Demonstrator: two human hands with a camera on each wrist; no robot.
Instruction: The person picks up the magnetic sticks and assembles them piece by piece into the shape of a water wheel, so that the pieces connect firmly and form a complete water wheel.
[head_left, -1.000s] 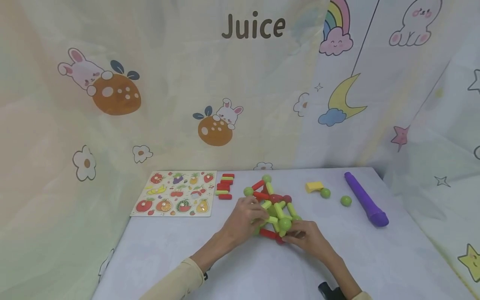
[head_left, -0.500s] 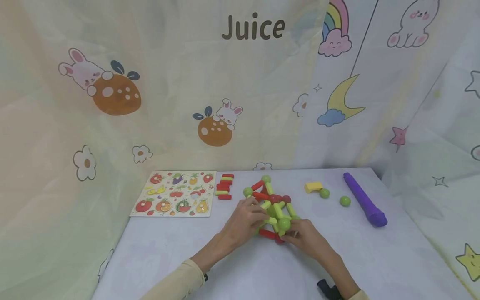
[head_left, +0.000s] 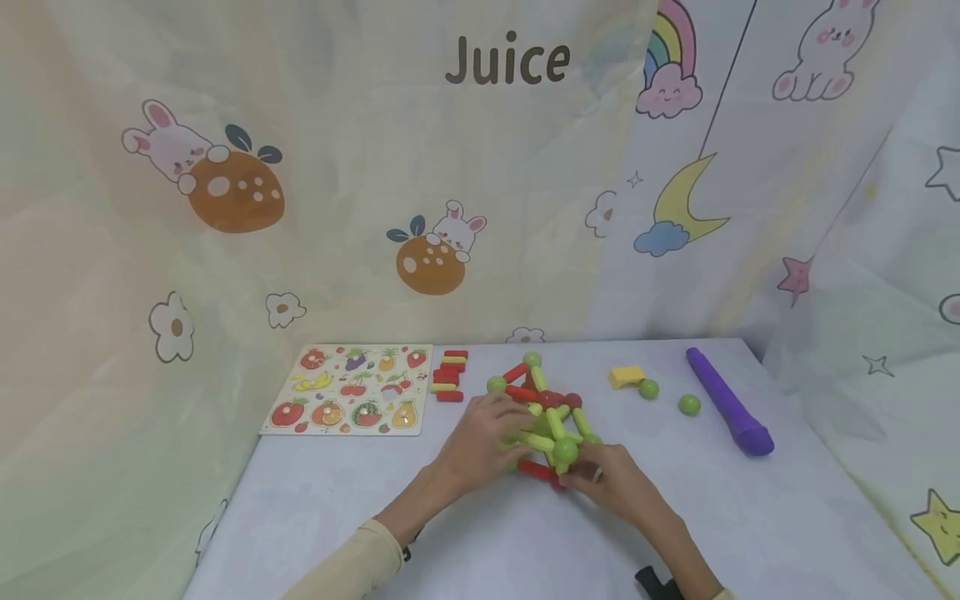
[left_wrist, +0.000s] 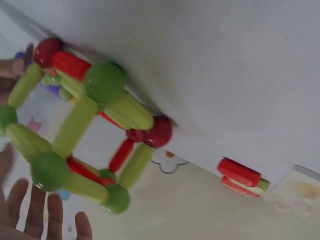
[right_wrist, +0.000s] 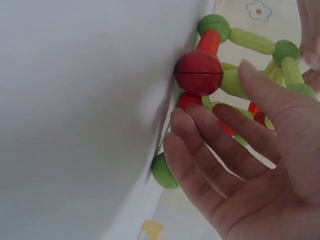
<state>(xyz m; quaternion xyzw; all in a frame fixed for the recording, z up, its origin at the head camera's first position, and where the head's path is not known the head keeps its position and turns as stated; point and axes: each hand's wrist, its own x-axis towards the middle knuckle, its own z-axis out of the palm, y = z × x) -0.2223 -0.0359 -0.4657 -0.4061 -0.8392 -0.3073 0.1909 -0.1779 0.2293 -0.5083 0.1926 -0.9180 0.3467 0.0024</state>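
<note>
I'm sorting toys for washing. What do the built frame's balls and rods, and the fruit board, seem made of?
Balls: probably hard plastic, smooth and glossy, with a seam line round the red one.
Rods: likely plastic too, with a slight sheen and faceted sides.
Fruit board: thin, flat, printed; perhaps wood or card, too small to tell.

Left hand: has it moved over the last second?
Yes, slightly. Judged against the puzzle board in the head view, the left hand has shifted a little to the left, nearer the board.
</note>
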